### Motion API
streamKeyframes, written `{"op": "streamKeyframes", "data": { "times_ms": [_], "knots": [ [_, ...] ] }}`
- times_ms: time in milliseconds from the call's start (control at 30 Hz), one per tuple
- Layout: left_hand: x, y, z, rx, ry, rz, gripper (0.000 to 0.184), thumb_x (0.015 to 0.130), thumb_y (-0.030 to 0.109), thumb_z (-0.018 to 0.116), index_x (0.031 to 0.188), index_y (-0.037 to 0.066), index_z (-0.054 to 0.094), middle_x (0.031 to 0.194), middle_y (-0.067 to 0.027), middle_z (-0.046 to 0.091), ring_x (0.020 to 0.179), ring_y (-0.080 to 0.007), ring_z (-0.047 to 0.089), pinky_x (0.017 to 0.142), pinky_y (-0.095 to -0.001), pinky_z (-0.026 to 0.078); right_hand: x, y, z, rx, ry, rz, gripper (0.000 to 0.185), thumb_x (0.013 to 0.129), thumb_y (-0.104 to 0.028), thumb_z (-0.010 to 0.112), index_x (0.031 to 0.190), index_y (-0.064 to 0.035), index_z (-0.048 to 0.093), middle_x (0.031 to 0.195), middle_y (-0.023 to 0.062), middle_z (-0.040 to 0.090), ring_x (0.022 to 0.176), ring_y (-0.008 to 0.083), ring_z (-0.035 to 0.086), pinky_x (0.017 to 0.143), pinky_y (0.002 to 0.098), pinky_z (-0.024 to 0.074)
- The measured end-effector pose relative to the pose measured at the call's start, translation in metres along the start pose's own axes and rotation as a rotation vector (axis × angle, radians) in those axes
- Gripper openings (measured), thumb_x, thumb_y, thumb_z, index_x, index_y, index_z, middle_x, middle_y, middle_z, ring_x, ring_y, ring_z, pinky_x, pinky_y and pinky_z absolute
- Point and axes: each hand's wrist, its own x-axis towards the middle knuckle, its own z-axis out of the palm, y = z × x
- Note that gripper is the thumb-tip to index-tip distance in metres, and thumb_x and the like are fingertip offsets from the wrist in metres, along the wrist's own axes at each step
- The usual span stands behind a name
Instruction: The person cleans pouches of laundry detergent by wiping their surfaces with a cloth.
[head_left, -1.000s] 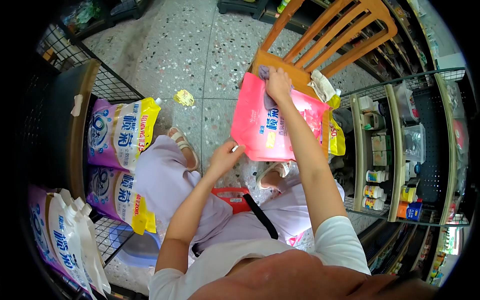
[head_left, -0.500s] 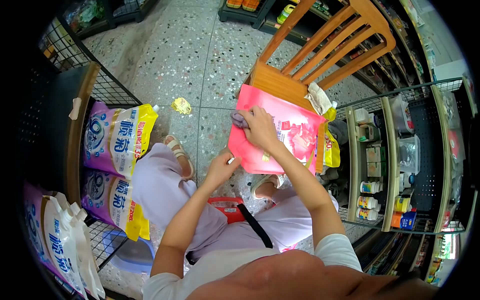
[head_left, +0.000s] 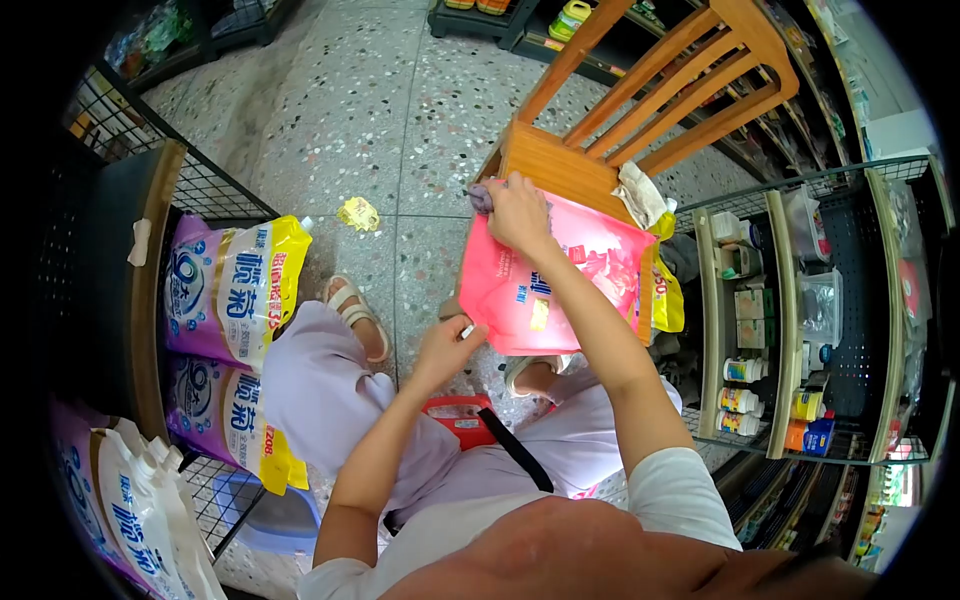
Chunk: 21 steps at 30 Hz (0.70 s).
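Note:
A pink printed pouch (head_left: 505,290) lies flat on the seat of a wooden chair (head_left: 560,158). My right hand (head_left: 518,215) is closed around a bunched greyish-purple cloth (head_left: 481,198) and rests at the pouch's far left corner. At the near left corner, my left hand (head_left: 447,355) is closed on the pouch's edge. A small white piece (head_left: 467,331) pokes out by its thumb; whether it is the pouch's spout I cannot tell.
Purple-and-yellow detergent pouches (head_left: 235,290) stand on the left rack. A crumpled yellow scrap (head_left: 358,213) is on the floor. A pale cloth (head_left: 641,194) and a yellow pack (head_left: 668,295) are by the chair's right side. Shelves with bottles (head_left: 740,400) stand right.
My right hand and the cloth have moved away from me, up to the pouch's far edge. The pouch's surface looks more wrinkled near my left hand, which keeps its place.

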Motion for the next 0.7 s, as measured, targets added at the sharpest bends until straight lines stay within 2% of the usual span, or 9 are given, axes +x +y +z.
{"op": "streamKeyframes", "data": {
  "times_ms": [67,133,233,267,367,467,567,667,700],
  "knots": [
    [-0.002,0.001,-0.001,-0.006,-0.016,-0.028,0.035,0.091,0.036,0.063,0.081,0.003,0.066,0.071,-0.0037,0.064,0.064,-0.0105,0.055,0.06,-0.0278,0.044,0.009,-0.002,-0.002,0.01,-0.03,0.038,0.022,0.075,-0.008,0.06,0.097,-0.0072,0.068,0.1,0.018,0.057,0.099,0.0362,0.055,0.08,0.0488,0.0453],
    [-0.002,0.006,-0.004,0.047,-0.018,-0.033,0.033,0.091,0.036,0.063,0.083,0.003,0.066,0.071,-0.0029,0.064,0.064,-0.0098,0.055,0.06,-0.0271,0.044,0.018,-0.001,0.001,-0.008,-0.039,0.062,0.021,0.076,-0.009,0.06,0.096,-0.007,0.067,0.101,0.018,0.057,0.1,0.0363,0.055,0.079,0.0493,0.0454],
    [0.0,-0.004,0.001,0.001,0.008,-0.007,0.037,0.088,0.036,0.066,0.087,-0.001,0.066,0.066,-0.0098,0.059,0.059,-0.014,0.051,0.055,-0.0331,0.041,0.029,0.002,0.006,-0.015,-0.007,0.075,0.019,0.078,-0.01,0.059,0.095,-0.0069,0.067,0.101,0.0177,0.056,0.099,0.0363,0.055,0.078,0.0498,0.0453],
    [0.001,-0.008,0.003,-0.039,0.015,-0.001,0.037,0.088,0.036,0.066,0.087,-0.001,0.066,0.066,-0.0089,0.059,0.059,-0.0134,0.051,0.055,-0.0329,0.041,0.032,0.004,0.008,-0.015,0.012,0.077,0.019,0.078,-0.01,0.059,0.095,-0.0068,0.067,0.101,0.0176,0.056,0.099,0.0363,0.055,0.078,0.05,0.0452],
    [0.0,-0.005,0.004,-0.085,0.022,-0.003,0.037,0.088,0.036,0.066,0.087,-0.001,0.066,0.066,-0.0066,0.059,0.06,-0.0119,0.051,0.055,-0.0322,0.041,0.042,0.017,0.023,-0.066,0.063,0.062,0.031,0.077,-0.011,0.062,0.108,-0.0131,0.066,0.1,0.0186,0.057,0.096,0.0383,0.057,0.078,0.0519,0.0466],
    [0.001,-0.004,0.001,-0.042,0.004,0.0,0.037,0.089,0.037,0.064,0.086,0.0,0.066,0.067,-0.0057,0.06,0.061,-0.011,0.051,0.056,-0.0313,0.042,0.051,0.018,0.02,-0.082,0.061,0.087,0.03,0.078,-0.011,0.062,0.108,-0.0136,0.065,0.101,0.0178,0.057,0.096,0.0377,0.058,0.076,0.0526,0.0469],
    [0.008,-0.02,0.005,-0.054,-0.031,0.02,0.036,0.091,0.036,0.062,0.084,0.001,0.066,0.069,-0.004,0.061,0.064,-0.0103,0.053,0.059,-0.0291,0.043,0.058,0.024,0.025,-0.151,0.167,0.009,0.017,0.081,-0.011,0.057,0.095,-0.0093,0.066,0.1,0.0155,0.055,0.098,0.034,0.056,0.078,0.0476,0.0453],
    [0.008,-0.017,-0.001,0.005,-0.06,-0.009,0.032,0.095,0.033,0.06,0.083,0.003,0.064,0.072,-0.0003,0.062,0.069,-0.0084,0.055,0.065,-0.0254,0.044,0.058,0.022,-0.004,-0.13,0.243,0.026,0.016,0.081,-0.013,0.058,0.096,-0.0106,0.066,0.1,0.0156,0.056,0.099,0.0343,0.055,0.077,0.0468,0.0461],
    [0.009,-0.021,-0.002,0.015,-0.069,-0.012,0.032,0.095,0.032,0.06,0.084,0.003,0.064,0.073,-0.0005,0.063,0.07,-0.0083,0.055,0.066,-0.0251,0.044,0.055,0.022,-0.014,-0.118,0.279,-0.002,0.026,0.08,-0.012,0.061,0.105,-0.0113,0.065,0.101,0.0156,0.056,0.099,0.0351,0.056,0.078,0.0487,0.047]
  ]
}}
